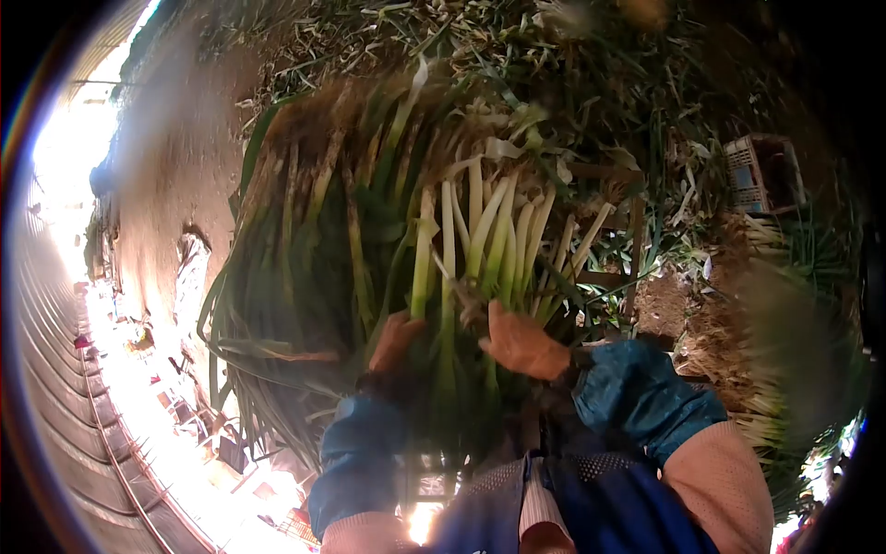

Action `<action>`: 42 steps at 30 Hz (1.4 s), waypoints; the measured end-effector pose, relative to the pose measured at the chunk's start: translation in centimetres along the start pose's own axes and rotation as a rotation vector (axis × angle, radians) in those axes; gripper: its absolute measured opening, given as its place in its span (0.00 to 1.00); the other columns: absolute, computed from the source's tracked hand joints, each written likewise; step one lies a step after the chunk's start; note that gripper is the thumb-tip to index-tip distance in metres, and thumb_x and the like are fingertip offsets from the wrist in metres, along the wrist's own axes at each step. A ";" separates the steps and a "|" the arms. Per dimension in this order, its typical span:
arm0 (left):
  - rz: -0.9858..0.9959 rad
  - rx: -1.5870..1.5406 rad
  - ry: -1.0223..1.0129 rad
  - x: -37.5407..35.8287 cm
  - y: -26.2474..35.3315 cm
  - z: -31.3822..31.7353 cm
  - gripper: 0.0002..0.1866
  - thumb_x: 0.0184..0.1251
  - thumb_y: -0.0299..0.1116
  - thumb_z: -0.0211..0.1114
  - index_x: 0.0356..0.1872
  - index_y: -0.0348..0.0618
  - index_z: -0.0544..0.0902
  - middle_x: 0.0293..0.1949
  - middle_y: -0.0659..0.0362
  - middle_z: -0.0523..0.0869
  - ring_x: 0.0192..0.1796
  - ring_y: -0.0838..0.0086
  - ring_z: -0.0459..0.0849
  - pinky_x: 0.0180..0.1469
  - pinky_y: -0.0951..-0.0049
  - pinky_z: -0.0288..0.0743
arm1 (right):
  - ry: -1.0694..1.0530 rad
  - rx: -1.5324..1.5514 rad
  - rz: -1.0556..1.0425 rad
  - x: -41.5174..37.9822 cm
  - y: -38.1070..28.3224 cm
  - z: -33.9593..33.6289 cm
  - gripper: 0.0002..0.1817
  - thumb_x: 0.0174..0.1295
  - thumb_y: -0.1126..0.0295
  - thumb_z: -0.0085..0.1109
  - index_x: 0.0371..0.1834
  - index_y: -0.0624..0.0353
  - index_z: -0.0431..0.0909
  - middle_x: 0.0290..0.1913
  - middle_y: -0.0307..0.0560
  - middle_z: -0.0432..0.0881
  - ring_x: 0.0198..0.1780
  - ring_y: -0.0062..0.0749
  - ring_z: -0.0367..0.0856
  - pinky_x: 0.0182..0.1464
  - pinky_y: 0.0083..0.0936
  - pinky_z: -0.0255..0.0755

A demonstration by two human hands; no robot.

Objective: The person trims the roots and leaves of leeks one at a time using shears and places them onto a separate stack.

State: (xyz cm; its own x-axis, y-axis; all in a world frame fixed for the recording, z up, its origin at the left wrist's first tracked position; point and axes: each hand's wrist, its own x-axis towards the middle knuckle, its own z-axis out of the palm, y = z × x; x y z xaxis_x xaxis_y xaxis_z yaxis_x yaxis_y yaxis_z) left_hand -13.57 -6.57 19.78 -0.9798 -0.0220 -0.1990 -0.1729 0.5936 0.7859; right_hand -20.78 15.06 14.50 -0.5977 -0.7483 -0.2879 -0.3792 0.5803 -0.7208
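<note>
In the head view, a thick pile of long green onions point(355, 245) lies in front of me, roots away and green leaves toward my body. Several peeled white stalks point(498, 231) stand out in the middle. My left hand point(397, 340), in an orange glove, is closed around the lower part of a green onion stalk point(423, 268). To its right, my right hand point(524, 343), gloved the same way, has its thumb raised and its fingers curled. At its fingertips is a thin greyish piece point(464, 294) that I cannot make out.
Stripped leaves and peelings point(591, 65) cover the ground beyond the pile. A plastic crate point(764, 174) sits at the far right, with bunched green onions point(764, 406) nearer on that side. A dark metal frame bar point(637, 249) shows beside the pile. Bare soil point(175, 175) lies left.
</note>
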 end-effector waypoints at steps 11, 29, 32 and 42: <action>-0.503 -0.252 -0.026 -1.1 -1.4 3.6 0.14 0.52 0.35 0.56 0.28 0.28 0.77 0.23 0.53 0.77 0.28 0.68 0.75 0.30 0.68 0.66 | -0.037 -0.042 0.092 2.8 1.1 0.7 0.29 0.55 0.62 0.54 0.50 0.77 0.59 0.30 0.62 0.79 0.33 0.54 0.80 0.33 0.41 0.74; -0.626 0.220 0.107 3.4 -2.3 10.0 0.15 0.52 0.42 0.60 0.30 0.39 0.74 0.31 0.45 0.81 0.36 0.46 0.78 0.38 0.51 0.70 | 0.155 -0.083 0.049 6.8 5.1 -0.7 0.27 0.55 0.63 0.52 0.47 0.78 0.60 0.25 0.59 0.77 0.27 0.52 0.78 0.29 0.43 0.72; -0.534 0.277 0.149 2.7 -1.9 12.1 0.14 0.51 0.42 0.61 0.31 0.41 0.75 0.32 0.45 0.80 0.36 0.47 0.78 0.37 0.52 0.70 | 0.094 -0.073 0.108 7.0 5.3 -2.1 0.23 0.54 0.65 0.51 0.45 0.76 0.63 0.26 0.59 0.79 0.27 0.52 0.79 0.29 0.45 0.72; -0.378 0.470 0.348 -0.3 -3.5 12.5 0.23 0.51 0.41 0.62 0.46 0.35 0.74 0.44 0.44 0.75 0.49 0.50 0.71 0.51 0.56 0.64 | -0.094 -0.034 0.256 1.8 5.9 -3.3 0.25 0.52 0.61 0.54 0.42 0.72 0.61 0.24 0.66 0.77 0.28 0.59 0.78 0.31 0.47 0.72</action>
State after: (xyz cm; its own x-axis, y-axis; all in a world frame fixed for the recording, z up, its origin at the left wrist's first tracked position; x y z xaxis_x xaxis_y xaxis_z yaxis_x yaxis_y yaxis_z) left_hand -11.37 1.42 9.82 -0.8499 -0.5056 -0.1485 -0.5235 0.7781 0.3472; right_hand -26.41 18.24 11.85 -0.6098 -0.6013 -0.5164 -0.2484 0.7637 -0.5959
